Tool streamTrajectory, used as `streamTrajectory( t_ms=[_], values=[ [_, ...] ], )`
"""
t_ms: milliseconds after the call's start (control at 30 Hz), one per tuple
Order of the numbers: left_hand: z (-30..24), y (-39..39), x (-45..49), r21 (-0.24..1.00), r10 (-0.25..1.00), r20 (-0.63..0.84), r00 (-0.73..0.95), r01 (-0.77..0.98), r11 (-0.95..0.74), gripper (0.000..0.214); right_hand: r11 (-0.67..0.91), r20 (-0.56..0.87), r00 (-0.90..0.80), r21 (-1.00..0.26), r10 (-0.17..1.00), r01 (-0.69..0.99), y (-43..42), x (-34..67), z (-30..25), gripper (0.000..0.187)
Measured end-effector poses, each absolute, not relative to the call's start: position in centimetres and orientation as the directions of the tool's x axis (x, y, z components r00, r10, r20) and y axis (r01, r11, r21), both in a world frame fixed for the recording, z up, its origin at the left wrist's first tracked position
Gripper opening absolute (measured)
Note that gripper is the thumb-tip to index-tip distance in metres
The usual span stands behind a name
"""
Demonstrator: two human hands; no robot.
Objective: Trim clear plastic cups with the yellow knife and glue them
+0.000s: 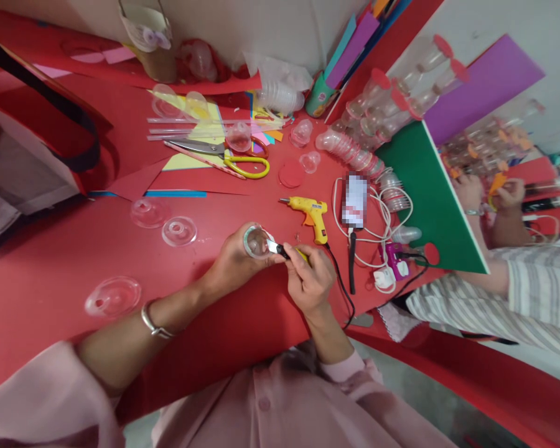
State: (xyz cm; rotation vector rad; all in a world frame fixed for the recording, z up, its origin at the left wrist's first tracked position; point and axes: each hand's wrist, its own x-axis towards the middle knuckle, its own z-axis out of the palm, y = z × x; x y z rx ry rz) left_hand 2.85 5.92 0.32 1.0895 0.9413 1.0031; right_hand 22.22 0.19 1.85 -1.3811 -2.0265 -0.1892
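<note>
Three cut plastic pieces (179, 231) lie on the red table (37, 267), at nine o'clock from the hands, so some cutting looks done. The left hand (233, 260) is curled tight round a clear bottle piece (256, 241), rim up, near the middle. At its three o'clock the right hand (310, 280) pinches a knife (282, 250), blade at the rim. This cut seems unfinished. Whole bottles (378, 99) stand at one o'clock.

Just right of the glue gun (310, 214), the phone (355, 199) is blurred out. Below the glue gun, the left hand (233, 261) hides all but the rim of the clear plastic piece (256, 241), and the right hand (310, 280) covers the cutter (280, 250) handle. Far right, the picture's edge cuts off a co-worker (518, 292).
</note>
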Motion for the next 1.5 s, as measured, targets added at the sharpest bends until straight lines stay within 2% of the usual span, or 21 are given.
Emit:
streamTrajectory(
  t_ms=[167,400,800,1333,1500],
  values=[
    [0.3,6.3,2.9,0.959,0.953,-0.113,0.282,-0.22,0.179,0.073,0.43,0.603,-0.148,-0.355,0.784,0.83,0.3,22.7,1.3,0.049],
    [0.8,6.5,3.1,0.946,0.954,-0.152,0.257,-0.241,0.216,0.077,0.468,0.558,-0.214,-0.362,0.802,0.806,0.1,22.5,1.8,0.04],
    [0.9,5.9,2.8,0.997,0.972,-0.056,0.23,-0.04,0.067,0.057,0.441,0.505,-0.202,-0.415,0.839,0.796,0.2,22.7,1.9,0.037],
    [1.4,5.9,2.9,0.995,0.97,-0.065,0.233,-0.06,0.081,0.053,0.414,0.508,-0.22,-0.308,0.833,0.856,-0.1,22.5,2.2,0.036],
    [1.5,5.9,3.0,0.991,0.967,-0.082,0.243,-0.084,0.105,0.054,0.431,0.548,-0.238,-0.254,0.802,0.866,-0.1,22.5,2.0,0.038]
  ],
)
